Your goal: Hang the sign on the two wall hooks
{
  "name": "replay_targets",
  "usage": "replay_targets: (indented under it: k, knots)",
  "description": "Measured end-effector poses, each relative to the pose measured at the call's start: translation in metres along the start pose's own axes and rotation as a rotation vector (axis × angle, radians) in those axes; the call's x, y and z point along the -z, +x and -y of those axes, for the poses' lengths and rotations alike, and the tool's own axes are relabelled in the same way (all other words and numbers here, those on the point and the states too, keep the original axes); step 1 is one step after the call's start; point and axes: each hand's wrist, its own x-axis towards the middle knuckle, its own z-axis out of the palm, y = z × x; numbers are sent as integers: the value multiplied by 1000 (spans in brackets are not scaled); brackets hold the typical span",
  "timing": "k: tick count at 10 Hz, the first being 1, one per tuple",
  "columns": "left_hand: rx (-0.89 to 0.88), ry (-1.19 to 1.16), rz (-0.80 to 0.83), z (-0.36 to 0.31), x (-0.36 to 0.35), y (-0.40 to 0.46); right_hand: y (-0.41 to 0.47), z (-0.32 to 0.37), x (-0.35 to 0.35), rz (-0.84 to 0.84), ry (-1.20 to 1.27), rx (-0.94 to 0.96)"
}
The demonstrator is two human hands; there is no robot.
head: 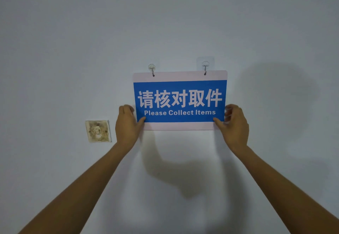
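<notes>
A blue and white sign (180,87) reading "Please Collect Items" lies flat against the pale wall. Its two top holes sit on the left hook (152,68) and the right hook (205,65), both clear adhesive hooks with metal prongs through the sign's white top strip. My left hand (127,125) grips the sign's lower left corner, thumb on the blue face. The lower right corner is held the same way by my right hand (233,123). The sign hangs nearly level.
A stained, yellowed square wall plate (98,131) is fixed to the wall left of my left hand. The plain white wall (73,50) fills the view, with shadows of my arms and head below and right of the sign.
</notes>
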Motion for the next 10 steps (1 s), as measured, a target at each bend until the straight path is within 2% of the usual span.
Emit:
replay_targets:
  k: [2,7,9,10]
  knots:
    - [99,-114,24,11,-16,-22,-18,-9,-12,-8,50,-81]
    - [64,-131,71,20,-10,-33,-31,6,-5,-16,-105,-120]
    - [77,-110,52,3,8,-47,-45,17,24,11,-39,-118]
    - [124,-104,0,-2,20,-72,-53,28,47,22,79,-104]
